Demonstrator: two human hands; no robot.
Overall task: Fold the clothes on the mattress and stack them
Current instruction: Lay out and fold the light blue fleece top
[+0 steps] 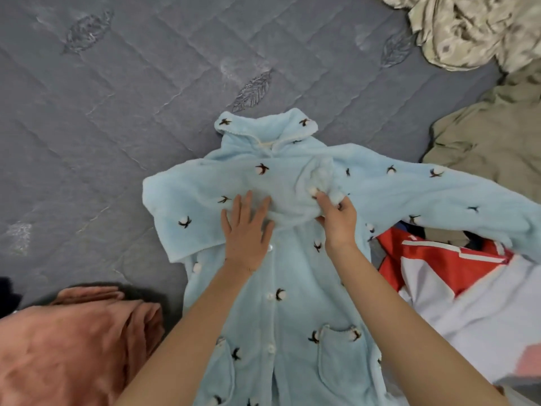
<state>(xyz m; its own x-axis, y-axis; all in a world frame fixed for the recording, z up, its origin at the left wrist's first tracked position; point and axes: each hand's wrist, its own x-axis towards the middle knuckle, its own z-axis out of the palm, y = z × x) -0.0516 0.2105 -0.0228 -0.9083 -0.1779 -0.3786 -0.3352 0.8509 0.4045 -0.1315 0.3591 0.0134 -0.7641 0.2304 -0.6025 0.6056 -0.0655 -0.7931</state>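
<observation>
The pale blue fleece pyjama top lies front-up on the grey quilted mattress, its collar pointing away from me and its buttoned front running down toward my body. The sleeve on my left is folded in across the chest. My left hand lies flat on it, palm down, all 5 digits straight and spread, pressing the fleece and holding nothing. My right hand is just beside it, fingers curled round a bunched bit of fleece at the chest, pinching it against the thumb. That bunch may be the end of the folded sleeve, but I cannot tell for sure.

The sleeve on my right stretches out sideways, draped over a red and white garment that lies touching the top's edge. 2 patch pockets show low on the front, between my forearms. A salmon-pink garment sits in a heap at my lower left, close to the hem. An olive garment lies past the outstretched sleeve, and a crumpled cream cloth rests in the far right corner
</observation>
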